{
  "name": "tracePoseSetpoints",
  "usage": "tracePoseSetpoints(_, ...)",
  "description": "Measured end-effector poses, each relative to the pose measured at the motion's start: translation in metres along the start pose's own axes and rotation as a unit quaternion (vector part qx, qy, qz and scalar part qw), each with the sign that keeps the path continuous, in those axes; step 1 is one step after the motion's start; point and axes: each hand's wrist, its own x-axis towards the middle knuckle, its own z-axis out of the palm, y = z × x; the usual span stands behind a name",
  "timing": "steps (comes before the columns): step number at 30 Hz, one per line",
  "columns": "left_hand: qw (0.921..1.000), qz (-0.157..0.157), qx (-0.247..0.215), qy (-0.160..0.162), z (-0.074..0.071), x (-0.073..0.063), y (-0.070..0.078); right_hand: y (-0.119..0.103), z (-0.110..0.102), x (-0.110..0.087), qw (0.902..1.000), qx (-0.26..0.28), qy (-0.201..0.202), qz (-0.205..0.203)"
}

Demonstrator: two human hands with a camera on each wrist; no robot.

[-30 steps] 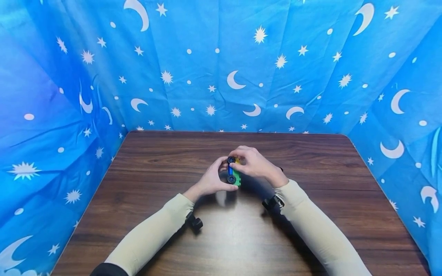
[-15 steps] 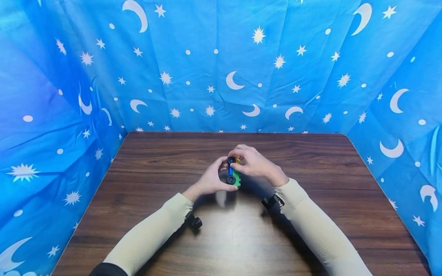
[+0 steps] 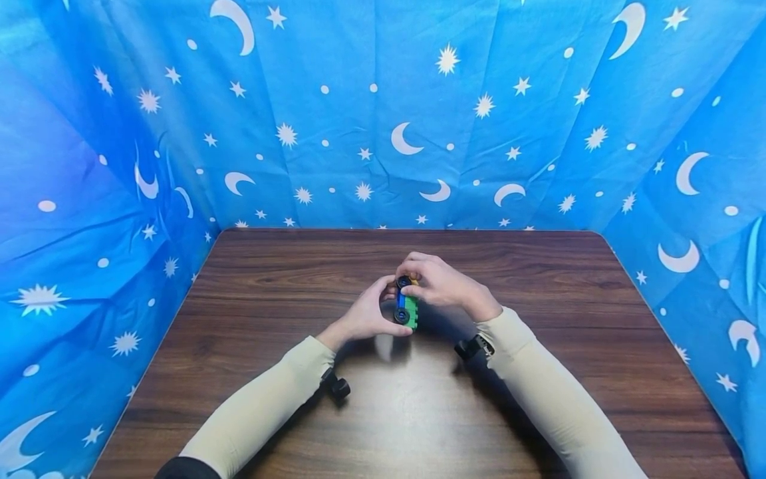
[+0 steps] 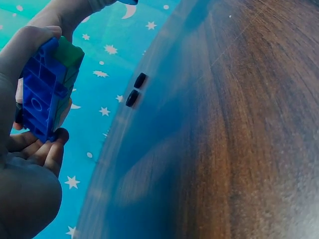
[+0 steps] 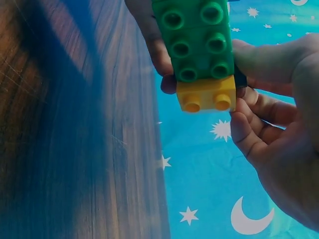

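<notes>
Both hands hold a toy-brick car above the wooden table. Its blue base point(image 4: 42, 94) shows a hollow underside; green bricks point(image 5: 197, 45) with studs and a yellow brick point(image 5: 207, 94) are joined to it. Two black wheels point(image 3: 402, 315) line the side facing up in the head view. My left hand point(image 3: 362, 314) grips the car by its two ends, thumb at the near end and fingers at the far one. With thumb and fingers, my right hand point(image 3: 439, 281) pinches the car near its far wheel. The right fingertips are partly hidden behind the car.
Two loose black wheels point(image 4: 136, 89) stand on the table near its edge in the left wrist view. The brown wooden table point(image 3: 407, 419) meets a blue star-and-moon cloth point(image 3: 335, 113) at the back and sides. Black wrist cameras point(image 3: 339, 388) hang under both forearms.
The car has shifted slightly toward the person and turned a little, so more of its green studded side shows. Both hands keep their hold, with small finger movements.
</notes>
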Motion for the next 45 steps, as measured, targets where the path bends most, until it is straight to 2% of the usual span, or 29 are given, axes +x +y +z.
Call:
tracePoseSetpoints(7, 0.9997, 0.019, 0.012, 0.006, 0.001, 0.001, 0.000, -0.004, -0.004, 0.001, 0.9999, -0.001, 0.009, 0.008)
tracePoseSetpoints(16, 0.9979, 0.021, 0.059, 0.016, 0.004, -0.001, -0.004, -0.005, -0.004, 0.004, 0.9969, 0.004, -0.006, 0.078)
tracePoseSetpoints(23, 0.9972, 0.033, 0.064, 0.016, 0.005, -0.001, -0.008, -0.005, -0.002, 0.005, 0.9927, 0.018, -0.011, 0.119)
tracePoseSetpoints(32, 0.9918, 0.044, 0.118, 0.016, 0.002, -0.002, -0.009, 0.001, 0.007, 0.000, 0.9926, 0.026, 0.009, 0.118)
tracePoseSetpoints(39, 0.9905, 0.058, 0.123, 0.017, 0.002, -0.004, -0.009, 0.002, 0.009, -0.002, 0.9906, 0.044, 0.013, 0.129)
tracePoseSetpoints(45, 0.9910, 0.056, 0.121, 0.013, 0.005, -0.002, -0.012, 0.004, 0.009, -0.005, 0.9876, 0.056, 0.008, 0.147)
